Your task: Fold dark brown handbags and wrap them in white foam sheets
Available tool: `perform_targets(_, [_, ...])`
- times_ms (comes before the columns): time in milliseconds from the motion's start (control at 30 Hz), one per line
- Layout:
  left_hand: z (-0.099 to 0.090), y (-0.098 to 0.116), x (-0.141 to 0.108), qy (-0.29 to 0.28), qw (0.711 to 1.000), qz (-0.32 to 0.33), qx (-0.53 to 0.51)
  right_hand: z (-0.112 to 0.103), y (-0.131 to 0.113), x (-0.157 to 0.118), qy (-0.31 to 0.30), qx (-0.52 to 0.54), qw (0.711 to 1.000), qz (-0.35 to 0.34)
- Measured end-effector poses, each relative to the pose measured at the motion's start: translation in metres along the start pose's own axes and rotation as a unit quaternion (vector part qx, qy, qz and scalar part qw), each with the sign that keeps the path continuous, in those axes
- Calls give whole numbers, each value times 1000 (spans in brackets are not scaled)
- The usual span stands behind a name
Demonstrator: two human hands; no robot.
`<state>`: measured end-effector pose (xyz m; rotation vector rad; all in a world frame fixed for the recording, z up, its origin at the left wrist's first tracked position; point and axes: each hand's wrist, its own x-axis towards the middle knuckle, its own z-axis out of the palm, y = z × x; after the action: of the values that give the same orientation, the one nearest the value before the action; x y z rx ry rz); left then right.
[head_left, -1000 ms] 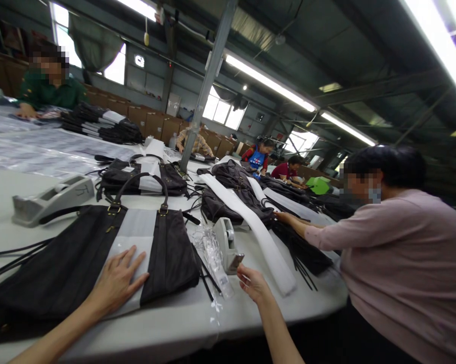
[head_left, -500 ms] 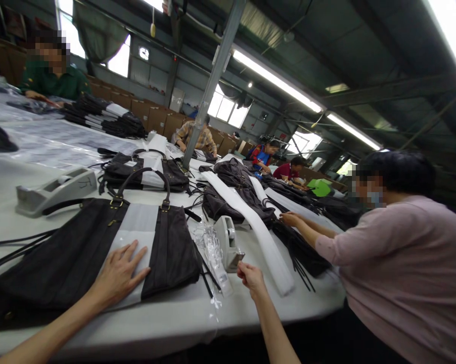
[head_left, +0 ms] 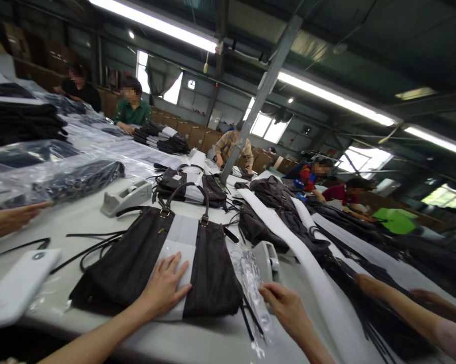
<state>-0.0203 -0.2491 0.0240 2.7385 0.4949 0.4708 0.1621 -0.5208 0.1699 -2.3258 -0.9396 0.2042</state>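
Note:
A dark handbag (head_left: pixel 216 273) lies flat in front of me, its handles pointing away. A white wrapping strip (head_left: pixel 181 230) runs down its middle. My left hand (head_left: pixel 163 290) rests on this strip, palm down with fingers spread. To the right of the bag, my right hand (head_left: pixel 288 306) is closed in a pinch; what is between the fingertips, if anything, is too small to make out. Just beyond it stands a grey tape dispenser (head_left: pixel 265 259), partly hidden by the hand. Clear plastic packets (head_left: pixel 251 278) lie between bag and dispenser.
Another tape dispenser (head_left: pixel 125 198) and a second wrapped bag (head_left: pixel 213 189) are farther back. A white phone-shaped object (head_left: pixel 21 288) lies left. A long white foam strip (head_left: pixel 307 258) stretches right. Co-workers' hands reach in at both sides; a metal post (head_left: pixel 258 96) rises behind.
My view has swung left, bringing in the phone-shaped object and a co-worker's hand. My right hand has moved left from the dispenser's end toward the bag. My left hand stays on the strip.

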Motion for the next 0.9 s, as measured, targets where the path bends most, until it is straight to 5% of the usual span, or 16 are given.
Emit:
perform_targets(133, [-3, 1, 1, 0, 1000, -6, -10, 23, -80, 58, -163, 18, 973, -162])
perform_targets(267, [-4, 0, 1, -3, 1000, -4, -27, 64, -121, 121, -288, -43, 911, -293])
perform_targets(533, [-4, -4, 5, -15, 997, -15, -69, 139, -145, 204, -368, -281, 791, -400])
perform_targets(900, [-11, -6, 10, -60, 992, -30, -106, 192, -146, 233, -379, -394, 756, -360])
